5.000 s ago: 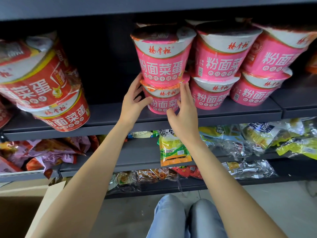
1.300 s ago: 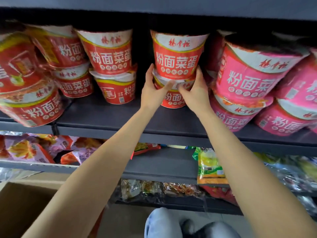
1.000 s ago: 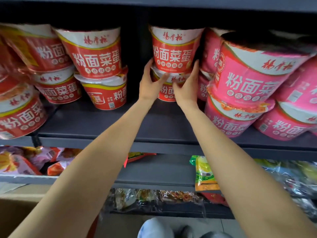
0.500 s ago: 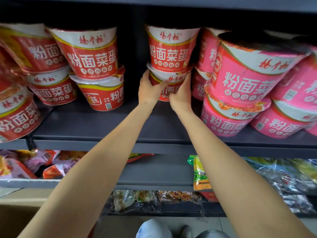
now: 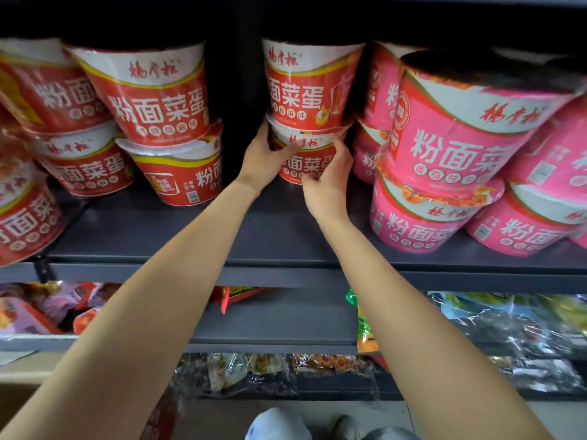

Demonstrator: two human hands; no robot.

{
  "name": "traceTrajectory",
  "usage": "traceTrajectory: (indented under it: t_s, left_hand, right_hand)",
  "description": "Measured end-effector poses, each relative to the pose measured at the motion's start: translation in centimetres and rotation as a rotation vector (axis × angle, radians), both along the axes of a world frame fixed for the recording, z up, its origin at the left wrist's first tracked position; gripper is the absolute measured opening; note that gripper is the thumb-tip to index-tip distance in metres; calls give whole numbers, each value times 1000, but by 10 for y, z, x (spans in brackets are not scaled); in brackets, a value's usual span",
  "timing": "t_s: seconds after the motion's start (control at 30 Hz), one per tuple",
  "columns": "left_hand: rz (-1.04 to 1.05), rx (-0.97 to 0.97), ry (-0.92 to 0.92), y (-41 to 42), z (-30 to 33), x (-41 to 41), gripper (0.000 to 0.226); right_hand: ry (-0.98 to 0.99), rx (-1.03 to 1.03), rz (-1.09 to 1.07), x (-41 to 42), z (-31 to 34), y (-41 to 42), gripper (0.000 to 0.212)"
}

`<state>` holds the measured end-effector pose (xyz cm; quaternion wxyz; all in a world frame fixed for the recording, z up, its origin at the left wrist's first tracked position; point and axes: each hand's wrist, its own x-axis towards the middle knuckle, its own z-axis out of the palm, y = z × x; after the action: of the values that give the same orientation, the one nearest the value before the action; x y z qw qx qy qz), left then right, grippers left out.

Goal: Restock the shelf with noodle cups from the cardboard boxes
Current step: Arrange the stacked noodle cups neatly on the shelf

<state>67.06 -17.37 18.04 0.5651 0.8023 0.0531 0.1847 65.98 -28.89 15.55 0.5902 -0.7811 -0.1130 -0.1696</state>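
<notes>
Red, the lower noodle cup [image 5: 306, 163] sits far back on the grey shelf [image 5: 286, 236] with another red cup [image 5: 309, 87] stacked on it. Both bare forearms reach up and forward. The left hand [image 5: 262, 160] curls round its left side, the right hand [image 5: 328, 182] grips its right side, thumbs up.

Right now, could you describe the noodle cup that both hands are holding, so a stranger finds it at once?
Look at the dark grey metal shelf carrying stacked paper noodle cups, red ones left, pink ones right. In the middle stands a two-cup red stack, beside the pink ones. The lower red cup is the one: only it has the left hand and right hand gripping its sides.
</notes>
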Motion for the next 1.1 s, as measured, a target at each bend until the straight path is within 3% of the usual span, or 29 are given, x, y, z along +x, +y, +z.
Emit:
traceTrajectory:
  t_s: [0.1, 0.17, 0.47, 0.57, 0.67, 0.83, 0.97, 1.1]
  left_hand:
    - [217, 125, -123, -8, -14, -5, 75]
    - [268, 87, -173, -17, -20, -10, 72]
    - [126, 32, -103, -17, -14, -22, 77]
    - [198, 39, -166, -18, -2, -23, 73]
    - [92, -36, -221, -17, 21, -20, 71]
    - [11, -63, -197, -20, 30, -20, 72]
    - [12, 67, -253, -24, 16, -29, 68]
    - [101, -124, -257, -15, 25, -20, 70]
  right_hand:
    - [2, -14, -1, 5, 0, -8, 71]
    - [-12, 7, 39, 6, 2, -10, 72]
    - [-2, 20, 83, 2, 7, -9, 74]
    - [-180, -62, -25, -10, 11, -10, 69]
    - [-350, -195, -21, -13, 22, -9, 70]
    - [-159, -310, 52, 7, 44, 0, 88]
    - [-64, -37, 36, 20, 56, -5, 76]
    - [-102, -134, -127, 16, 54, -2, 68]
